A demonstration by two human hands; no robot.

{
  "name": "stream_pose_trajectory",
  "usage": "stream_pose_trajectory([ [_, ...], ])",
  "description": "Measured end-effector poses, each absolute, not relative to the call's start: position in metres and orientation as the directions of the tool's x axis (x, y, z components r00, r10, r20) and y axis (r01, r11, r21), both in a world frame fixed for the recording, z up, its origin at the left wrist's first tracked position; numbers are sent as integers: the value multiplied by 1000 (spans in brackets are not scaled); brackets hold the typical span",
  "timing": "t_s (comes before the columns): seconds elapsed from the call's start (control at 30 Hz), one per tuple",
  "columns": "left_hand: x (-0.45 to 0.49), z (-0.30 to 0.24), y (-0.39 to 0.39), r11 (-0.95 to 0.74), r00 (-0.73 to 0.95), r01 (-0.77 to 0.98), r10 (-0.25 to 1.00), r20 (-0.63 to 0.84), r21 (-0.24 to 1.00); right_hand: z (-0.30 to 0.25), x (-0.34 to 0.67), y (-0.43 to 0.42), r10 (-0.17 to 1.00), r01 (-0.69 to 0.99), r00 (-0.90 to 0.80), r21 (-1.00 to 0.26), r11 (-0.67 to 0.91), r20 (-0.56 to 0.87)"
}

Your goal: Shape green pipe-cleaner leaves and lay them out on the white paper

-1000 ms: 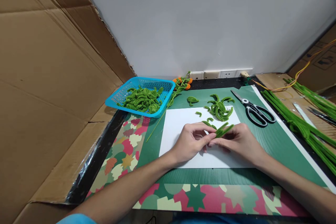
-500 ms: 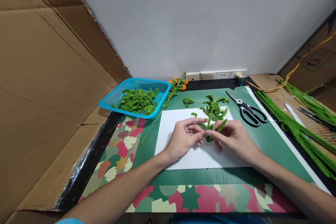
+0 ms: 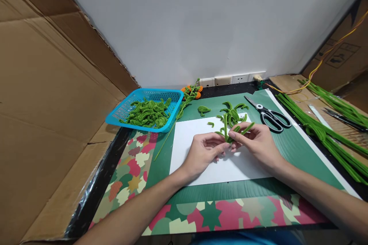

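I see a green fuzzy stick (image 3: 225, 126) up in the air, bent, ends pointing to 12 and 2 o'clock, maybe doubled.

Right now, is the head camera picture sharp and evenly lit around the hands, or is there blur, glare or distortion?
Head view: soft, even light, only faint shadows under the left hand and right hand on the white sheet; the green pipe-cleaner piece they pinch is sharp; no glare on the scissors; wide-angle stretch shows toward the cardboard wall.
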State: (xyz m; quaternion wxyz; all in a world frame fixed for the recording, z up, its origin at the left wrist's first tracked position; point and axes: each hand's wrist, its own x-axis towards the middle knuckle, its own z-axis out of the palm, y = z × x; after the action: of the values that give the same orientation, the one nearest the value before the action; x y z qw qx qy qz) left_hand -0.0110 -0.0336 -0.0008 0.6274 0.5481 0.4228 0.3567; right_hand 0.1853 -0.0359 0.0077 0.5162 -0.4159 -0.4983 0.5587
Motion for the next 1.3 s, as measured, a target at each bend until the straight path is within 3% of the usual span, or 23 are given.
stream_pose_trajectory([
  [0.23,-13,3,-33,136,474,21,871,-130,990,8,187,-35,978,-146,-208,-989,-34,-3],
  [0.43,-17,10,-27,220,481,-35,859,-177,975,3,192,-35,914,-194,-405,-976,-101,-14],
  [0.63,-24,9,-21,250,603,4,772,-202,968,9,193,-39,812,-185,-583,-970,-155,-19],
  [0.87,-19,13,-24,232,478,-42,859,-184,972,8,191,-40,899,-180,-427,-983,19,96],
  [1.3,-14,14,-37,410,420,-167,852,-312,897,15,192,-45,919,-32,-307,-968,250,247],
])
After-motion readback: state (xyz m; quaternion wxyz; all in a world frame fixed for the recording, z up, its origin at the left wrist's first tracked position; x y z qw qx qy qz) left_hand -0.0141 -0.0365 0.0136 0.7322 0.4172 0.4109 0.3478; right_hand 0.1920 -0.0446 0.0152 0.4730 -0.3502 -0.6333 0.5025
